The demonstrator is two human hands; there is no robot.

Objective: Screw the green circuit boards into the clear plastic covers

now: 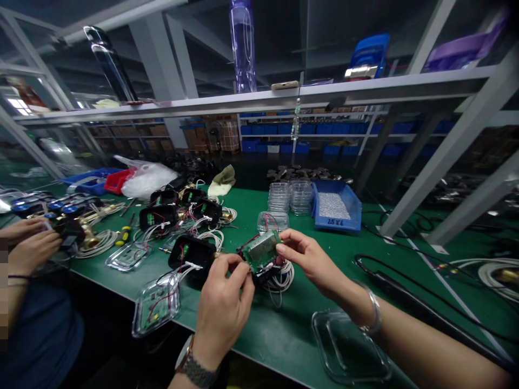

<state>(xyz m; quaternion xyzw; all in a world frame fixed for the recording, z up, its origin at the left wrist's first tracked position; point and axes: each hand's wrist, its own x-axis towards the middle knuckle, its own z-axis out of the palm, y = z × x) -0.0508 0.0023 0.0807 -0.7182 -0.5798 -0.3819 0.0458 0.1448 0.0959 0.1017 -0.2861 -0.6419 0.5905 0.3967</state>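
Observation:
Between my two hands a green circuit board (261, 250) with a display is held tilted above the bench. My left hand (225, 302), wearing a watch, pinches its lower left corner. The fingertips of my right hand (310, 259), with a bracelet at the wrist, grip its right edge. Beneath the board lie a dark housing, mostly hidden, and a coil of white cable (283, 278). Left of my left hand sits an open black housing (191, 256) with wires. A clear cover (157, 303) holding a wired board lies by the bench edge.
A clear lid (351, 346) lies under my right forearm. Behind stand stacked clear lids (279, 199) and a blue bin (337, 208) of small parts. A black-handled corded tool (409, 297) lies right. A co-worker's hands (34, 243) work at left near a yellow screwdriver (124, 236).

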